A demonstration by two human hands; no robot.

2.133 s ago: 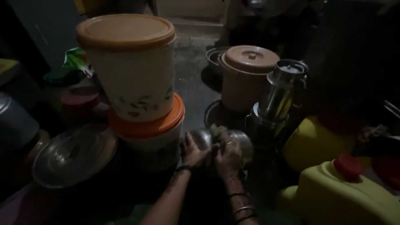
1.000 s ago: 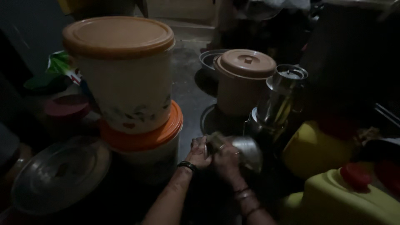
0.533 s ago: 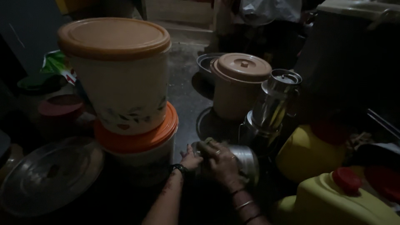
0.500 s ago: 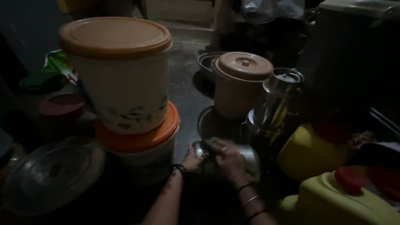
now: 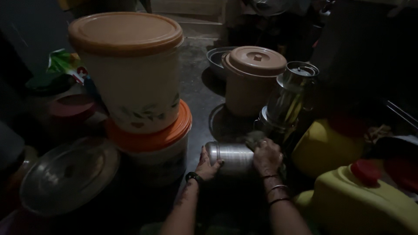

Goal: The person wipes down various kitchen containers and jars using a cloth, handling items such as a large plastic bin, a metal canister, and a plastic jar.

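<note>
Dim floor: both hands (image 5: 237,159) grip steel pot (image 5: 230,157) sideways.

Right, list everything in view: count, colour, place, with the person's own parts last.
steel pot: one, silver, lying on its side at lower centre, between both hands
tubs: two, cream with orange lids, stacked at left
brown bucket: one, tan with a lid, upper centre
basin: one, grey, behind the brown bucket
steel can: one, silver, upright, right of the brown bucket
jerrycans: two, yellow with red caps, at right
steel lid: one, silver, lower left
red bowl: one, far left
bag: one, green printed, behind the tubs
left hand: dark wristband, grip on the pot's left end
right hand: bangles on the wrist, on the pot's right end
</note>
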